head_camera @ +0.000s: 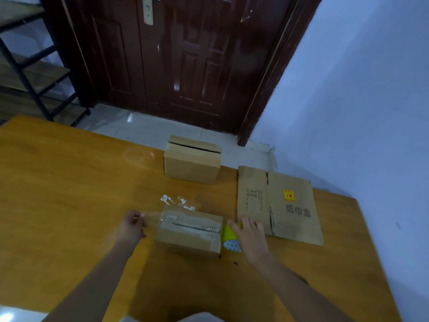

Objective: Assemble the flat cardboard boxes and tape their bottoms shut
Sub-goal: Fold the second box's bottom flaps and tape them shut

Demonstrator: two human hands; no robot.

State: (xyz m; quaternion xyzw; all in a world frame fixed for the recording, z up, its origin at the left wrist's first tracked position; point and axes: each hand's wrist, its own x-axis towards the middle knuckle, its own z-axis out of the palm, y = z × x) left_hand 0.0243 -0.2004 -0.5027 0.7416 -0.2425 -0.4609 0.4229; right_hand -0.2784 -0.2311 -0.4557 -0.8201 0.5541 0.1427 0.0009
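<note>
A small cardboard box [188, 233] lies on the wooden table [69, 182] in front of me, its flap seam facing up. Clear tape [152, 216] stretches across the seam from left to right. My left hand [132, 225] pinches the free end of the tape at the box's left side. My right hand [249, 233] grips a yellow-green tape dispenser [229, 238] at the box's right end. A flattened cardboard box [285, 205] with printed characters and a yellow-red sticker lies to the right. Another assembled box [192, 162] stands at the table's far edge.
Crumpled bits of clear tape [177, 202] lie on the table just behind the near box. A dark red door [185, 54] and a blue-white wall [359, 89] stand beyond the table. A metal shelf rack [27, 66] is at the far left.
</note>
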